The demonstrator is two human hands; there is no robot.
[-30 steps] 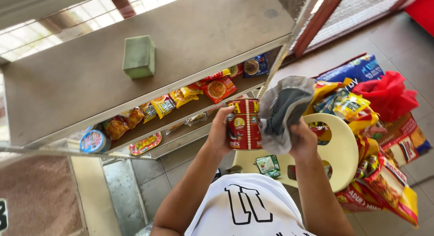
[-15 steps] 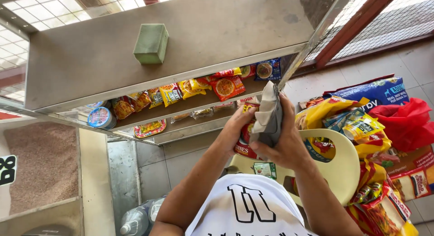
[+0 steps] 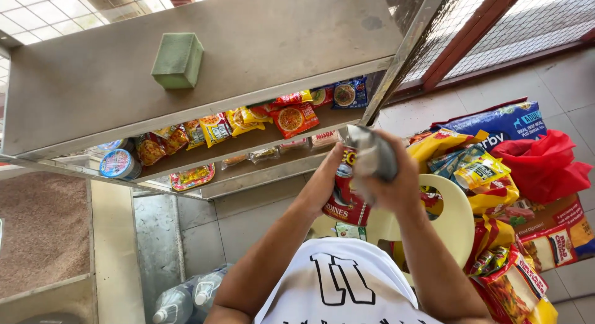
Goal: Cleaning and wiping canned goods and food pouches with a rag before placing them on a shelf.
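Red sardine can point(image 3: 344, 197) sits clamped in the left hand point(image 3: 330, 178), held upright above a yellow plastic chair point(image 3: 455, 221). Pressed against the can's top, the right hand point(image 3: 396, 181) grips a grey cloth point(image 3: 372, 155). Both hands meet just below the metal shelf point(image 3: 248, 45) carrying a green sponge point(image 3: 178, 60).

White shirt, black outlined markings; bare forearms.

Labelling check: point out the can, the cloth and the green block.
can point(image 3: 344, 203), head view, red side below the left hand
cloth point(image 3: 372, 156), head view, grey bunch over the can top
green block point(image 3: 178, 60), head view, top face
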